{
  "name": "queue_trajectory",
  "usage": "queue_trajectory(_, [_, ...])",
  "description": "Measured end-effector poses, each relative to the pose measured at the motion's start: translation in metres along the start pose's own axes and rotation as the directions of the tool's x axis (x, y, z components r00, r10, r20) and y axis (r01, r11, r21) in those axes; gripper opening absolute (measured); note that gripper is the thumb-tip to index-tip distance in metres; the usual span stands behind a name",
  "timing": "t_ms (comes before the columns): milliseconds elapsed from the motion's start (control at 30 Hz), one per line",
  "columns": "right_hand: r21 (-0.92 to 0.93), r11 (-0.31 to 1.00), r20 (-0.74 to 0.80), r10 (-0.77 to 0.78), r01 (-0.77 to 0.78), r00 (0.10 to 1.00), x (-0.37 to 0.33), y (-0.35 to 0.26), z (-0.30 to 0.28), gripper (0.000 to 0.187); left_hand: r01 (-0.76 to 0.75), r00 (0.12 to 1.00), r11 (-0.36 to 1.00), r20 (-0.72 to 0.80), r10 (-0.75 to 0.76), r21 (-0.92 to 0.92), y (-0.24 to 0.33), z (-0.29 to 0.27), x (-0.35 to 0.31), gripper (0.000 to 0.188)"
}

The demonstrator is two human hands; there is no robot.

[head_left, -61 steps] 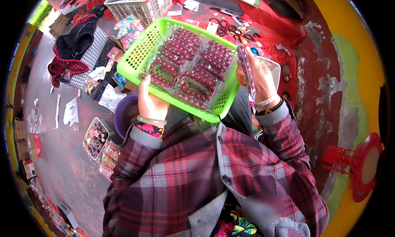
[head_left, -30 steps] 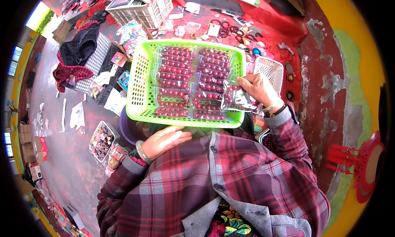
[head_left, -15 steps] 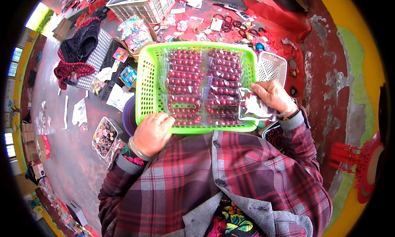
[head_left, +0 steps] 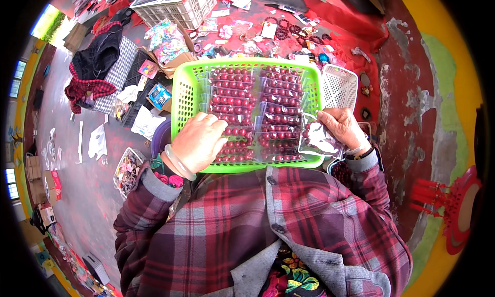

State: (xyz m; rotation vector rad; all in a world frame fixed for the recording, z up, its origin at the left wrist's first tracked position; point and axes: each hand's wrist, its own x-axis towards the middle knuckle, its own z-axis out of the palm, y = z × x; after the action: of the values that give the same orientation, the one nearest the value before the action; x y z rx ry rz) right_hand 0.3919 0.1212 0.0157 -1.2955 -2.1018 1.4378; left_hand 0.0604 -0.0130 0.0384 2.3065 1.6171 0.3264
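A bright green plastic basket [head_left: 181, 98] sits in front of my body. Inside, clear bags of dark red bead bracelets [head_left: 281, 102] are laid in two columns. My left hand [head_left: 198, 141] is over the lower part of the left column, fingers bent down onto the bags, with thumb and forefinger a little apart. At the basket's right rim, my right hand [head_left: 344, 128] pinches the edge of one clear bag [head_left: 315, 137] with dark red beads inside. That bag is tilted and overlaps the right column.
Beyond the basket, loose bracelets [head_left: 282, 29] and small packets cover a red cloth. A white perforated basket [head_left: 340, 88] stands to the right. On the left are a purple tub [head_left: 161, 134], a white bin of small trinkets [head_left: 128, 170] and clothes [head_left: 98, 54]. A grey crate [head_left: 180, 11] stands behind.
My left hand has left the basket's near rim and moved up and inward over the left column of bags. My right hand keeps its bag, lowered slightly.
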Motion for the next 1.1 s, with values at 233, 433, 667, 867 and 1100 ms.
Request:
queue_trajectory(233, [0.116, 0.992, -0.070, -0.039, 0.047, 0.997, 0.000, 0.015, 0.010, 0.032, -0.058, 0.991, 0.985, 0.109, 0.076, -0.164, 0.007, -0.006, -0.008, 0.039])
queue_trajectory(433, [0.121, 0.993, -0.036, 0.018, -0.014, 0.999, 0.001, 0.010, 0.007, 0.031, -0.098, 0.977, 0.990, 0.181, 0.116, -0.104, 0.006, -0.002, -0.004, 0.042])
queue_trajectory(667, [0.148, 0.988, -0.046, 0.045, -0.038, 0.998, -0.001, 0.008, 0.009, 0.032, -0.050, 0.978, 0.998, 0.207, 0.039, 0.047, 0.004, 0.010, 0.002, 0.040])
queue_trajectory(867, [0.148, 0.986, -0.040, 0.080, -0.073, 0.996, -0.003, 0.002, 0.008, 0.031, 0.024, 1.000, 0.999, -0.006, -0.023, 0.025, 0.003, 0.009, 0.002, 0.050])
queue_trajectory(1100, [0.122, 0.992, -0.067, 0.025, -0.016, 0.997, -0.002, -0.001, 0.003, 0.029, 0.008, 0.988, 0.987, -0.154, 0.017, 0.161, 0.002, 0.009, 0.008, 0.059])
